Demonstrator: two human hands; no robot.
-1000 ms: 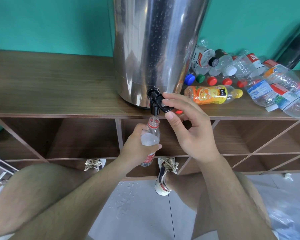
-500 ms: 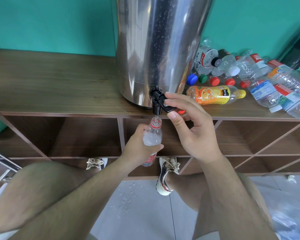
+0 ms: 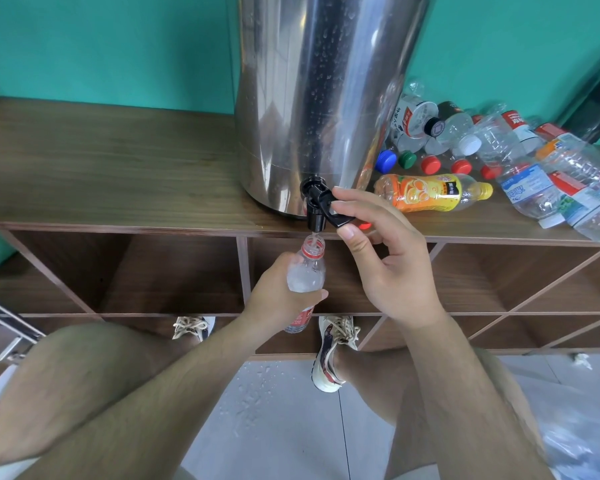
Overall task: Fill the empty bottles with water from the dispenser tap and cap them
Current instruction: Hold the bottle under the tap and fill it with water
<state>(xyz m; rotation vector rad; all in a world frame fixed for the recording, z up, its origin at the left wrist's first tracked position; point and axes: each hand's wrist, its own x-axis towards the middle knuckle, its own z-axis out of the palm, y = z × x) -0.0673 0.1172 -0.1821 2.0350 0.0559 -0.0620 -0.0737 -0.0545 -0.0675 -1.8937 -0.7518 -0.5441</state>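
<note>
Head view: the left hand (image 3: 278, 292) is gripping a small clear bottle (image 3: 307, 271) with a red label, fingers wrapped round its body. It is holding the bottle upright with the open mouth directly under the black tap (image 3: 317, 211) of the steel dispenser (image 3: 326, 98). A thin stream is running into the neck. Water inside is looking frothy up near the shoulder, so this fill is probably close to finishing.

The right hand (image 3: 388, 265) is pinching the tap lever between thumb and forefinger, with the other fingers hanging loosely curled.

A red cap (image 3: 364, 225) is lying on the counter (image 3: 118, 174) edge just behind the right hand, likely this bottle's. Capping is not yet done.

Right of the dispenser, a pile of clear bottles (image 3: 534, 168) is lying on its side, looking empty, some of them capped. An orange-labelled bottle (image 3: 430, 192) is lying in front of the pile, and loose caps (image 3: 430, 164) in blue, green and red are sitting near the dispenser base. No filled, capped bottle is showing anywhere, so most of the job seems left.

Droplets are showing on the floor (image 3: 257, 386).
</note>
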